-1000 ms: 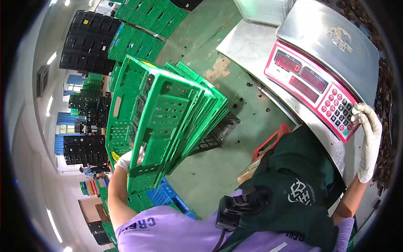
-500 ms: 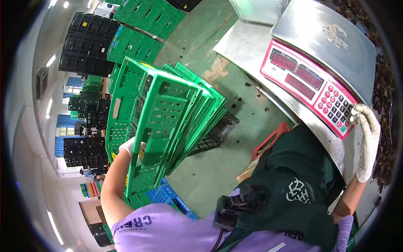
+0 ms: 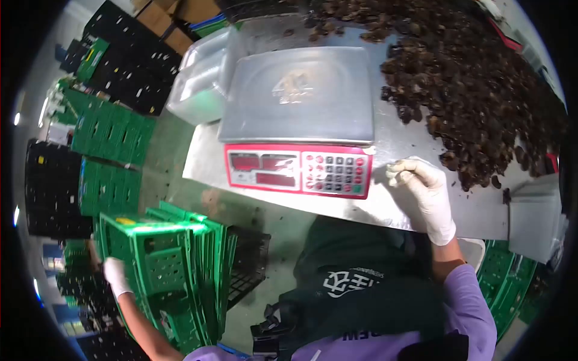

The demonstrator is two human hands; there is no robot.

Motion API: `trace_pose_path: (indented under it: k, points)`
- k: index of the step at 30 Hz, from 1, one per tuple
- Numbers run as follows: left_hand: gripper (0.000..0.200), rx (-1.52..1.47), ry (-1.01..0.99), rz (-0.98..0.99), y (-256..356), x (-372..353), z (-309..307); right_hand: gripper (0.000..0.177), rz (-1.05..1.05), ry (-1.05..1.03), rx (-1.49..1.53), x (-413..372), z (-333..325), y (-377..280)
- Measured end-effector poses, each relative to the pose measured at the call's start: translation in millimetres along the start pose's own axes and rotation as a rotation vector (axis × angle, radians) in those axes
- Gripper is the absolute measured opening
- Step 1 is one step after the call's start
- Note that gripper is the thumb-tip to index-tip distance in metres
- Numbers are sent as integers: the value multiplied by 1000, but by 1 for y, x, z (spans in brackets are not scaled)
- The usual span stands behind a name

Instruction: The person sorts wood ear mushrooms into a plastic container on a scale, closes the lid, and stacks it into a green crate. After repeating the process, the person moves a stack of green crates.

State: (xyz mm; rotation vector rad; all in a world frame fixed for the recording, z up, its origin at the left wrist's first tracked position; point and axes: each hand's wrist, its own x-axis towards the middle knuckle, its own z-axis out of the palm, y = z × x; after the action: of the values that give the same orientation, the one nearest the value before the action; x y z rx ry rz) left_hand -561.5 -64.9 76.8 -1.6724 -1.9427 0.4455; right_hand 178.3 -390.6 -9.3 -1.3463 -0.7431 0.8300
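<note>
My left hand (image 3: pixel 115 278), in a white glove, is at the left beside the folded green crates (image 3: pixel 162 265); it is blurred and its fingers cannot be made out. My right hand (image 3: pixel 424 192), gloved in white, is over the metal table (image 3: pixel 391 207), just right of the pink-edged scale (image 3: pixel 298 170). Its fingertips are drawn together, and what they hold, if anything, is too small to name. The scale's metal plate (image 3: pixel 301 96) bears nothing.
Dark brown pieces (image 3: pixel 469 90) lie heaped at the upper right. Clear plastic trays (image 3: pixel 205 75) stand left of the scale, and a grey bin (image 3: pixel 536 219) is at the right. Stacked black crates (image 3: pixel 51 189) and green crates (image 3: pixel 108 135) fill the left side.
The view has swung toward the table, so the scale now appears central and the heap shows more fully. My left hand has come off the front green crate's edge to its outer side.
</note>
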Motion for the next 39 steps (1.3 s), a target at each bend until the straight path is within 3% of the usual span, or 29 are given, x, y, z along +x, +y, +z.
trace_pose_path:
  k: [1, 2, 3, 5, 6, 8, 10, 12, 13, 15, 18, 19, 21, 22, 24, 26, 28, 30, 31, 33, 34, 35, 37, 38, 39]
  points:
    - [25, -12, 172, -112, 46, 1, -74, 16, -39, 27, -78, -4, -6, 2]
    - [30, -140, 413, 11, 54, 24, -93, 16, -58, 16, -38, -7, -8, -5]
    - [32, -344, 351, 51, 104, 20, -161, 16, -27, 31, -48, -11, -13, -5]
    - [24, -861, 538, 534, 187, 35, -220, 15, -6, 55, -46, -18, -16, 2]
    - [27, -908, 494, 699, 234, 32, -253, 15, -21, 60, -123, -22, -18, 9]
    - [39, -699, 543, 956, 318, 19, -304, 14, -52, 72, -177, -33, -22, 24]
    - [51, -661, 584, 1193, 378, 60, -290, 13, -62, 74, -229, -46, -24, 25]
    - [55, -483, 289, 1141, 414, 92, -278, 12, -90, 127, -288, -61, -26, 25]
    - [42, -541, 180, 1231, 432, 118, -262, 13, -154, 141, -423, -70, -34, 33]
    - [14, -476, 285, 1163, 454, 125, -258, 13, -128, 201, -418, -85, -46, 44]
    - [11, -495, 337, 1268, 451, 151, -245, 13, -84, 298, -433, -98, -58, 54]
    - [7, -848, 10, 1154, 453, 187, -219, 13, -61, 327, -416, -99, -63, 58]
    - [16, -897, -22, 1073, 453, 180, -222, 12, -76, 354, -414, -94, -65, 69]
    - [16, -891, -25, 1076, 452, 177, -221, 12, -99, 371, -421, -90, -66, 74]
    - [23, -617, 266, 1128, 445, 147, -246, 14, -179, 376, -539, -78, -67, 74]
    - [25, -521, 377, 1081, 437, 125, -274, 18, -268, 433, -850, -62, -68, 68]
    - [28, -429, 491, 1030, 435, 121, -283, 28, -251, 423, -851, -48, -70, 67]
    - [28, -648, 369, 1012, 433, 126, -286, 40, -50, 390, -833, -35, -69, 56]
    - [26, -716, 427, 1031, 430, 132, -292, 52, 70, 289, -836, -30, -69, 47]
    - [19, -898, 421, 975, 422, 143, -306, 53, -51, 271, -988, -24, -68, 60]
    - [9, -1196, 376, 977, 425, 144, -305, 53, -165, 251, -1143, -21, -68, 66]
    - [9, -1494, 342, 988, 429, 139, -308, 51, -98, 202, -1212, -19, -66, 68]
    - [16, -1489, 455, 998, 443, 48, -341, 48, -138, 230, -1207, -18, -70, 78]
    - [15, -1310, 551, 1055, 449, 7, -351, 45, -181, 247, -1199, -18, -72, 81]
    - [10, -1605, 319, 1052, 462, -25, -352, 45, -178, 250, -1205, -19, -74, 79]
